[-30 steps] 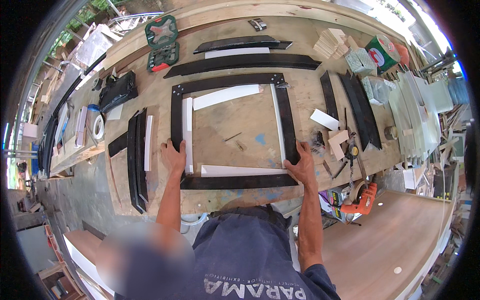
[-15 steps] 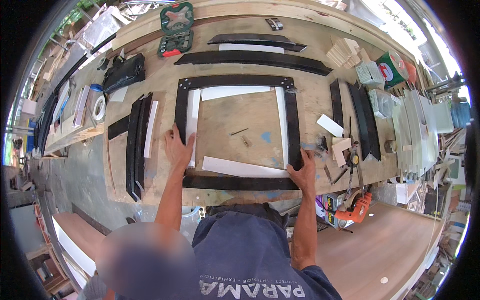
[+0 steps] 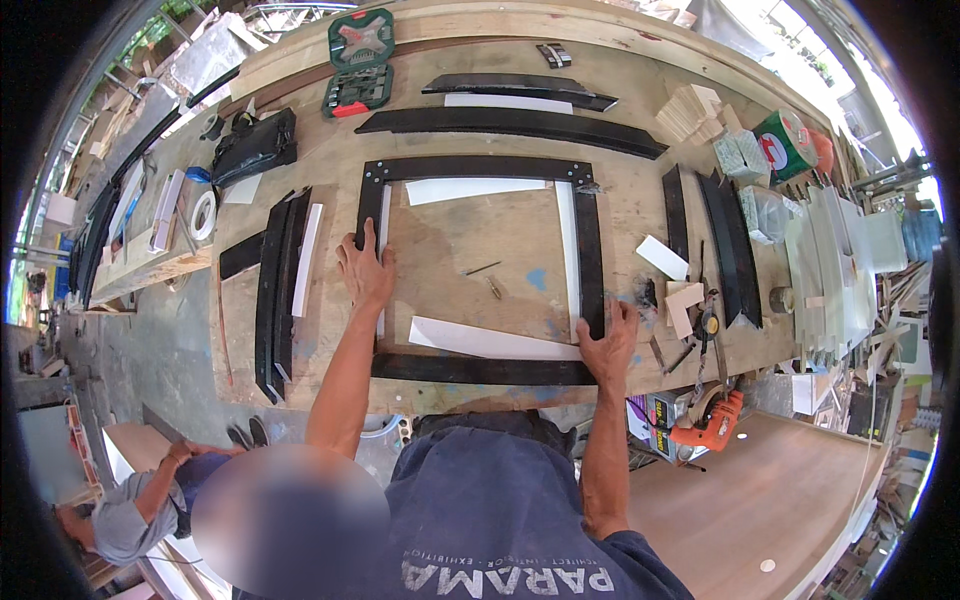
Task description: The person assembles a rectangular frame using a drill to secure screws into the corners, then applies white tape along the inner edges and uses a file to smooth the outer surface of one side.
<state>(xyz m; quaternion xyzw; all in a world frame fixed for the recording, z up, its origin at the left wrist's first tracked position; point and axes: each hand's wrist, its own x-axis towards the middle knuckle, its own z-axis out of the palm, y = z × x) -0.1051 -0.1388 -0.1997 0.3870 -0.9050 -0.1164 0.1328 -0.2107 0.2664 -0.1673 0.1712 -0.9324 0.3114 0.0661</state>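
A black rectangular frame point(image 3: 480, 168) lies flat on the plywood workbench point(image 3: 450, 260) before me, with screws showing at its two far corners. My left hand point(image 3: 366, 268) grips its left bar, fingers and thumb across it. At the near right corner my right hand point(image 3: 611, 345) is closed round the right bar, thumb on the inner side. White strips lie along the inside: a far strip point(image 3: 475, 190), a right strip point(image 3: 569, 240) and a loose slanted near strip point(image 3: 490, 338). Only a thin sliver of the left strip point(image 3: 388, 198) shows. A drill bit point(image 3: 483, 268) rests within the frame.
Black bars point(image 3: 510, 125) lie beyond and beside the frame. An open green tool case point(image 3: 358, 88) stands at the far edge; an orange power tool point(image 3: 710, 420) is near right. Offcuts point(image 3: 690, 112) and a green can point(image 3: 785, 145) sit far right. Another person point(image 3: 140, 510) is lower left.
My left hand has moved farther up the left bar. Less of the left white strip shows beside that bar. My right hand stays at the near right corner. Another person has come into view lower left.
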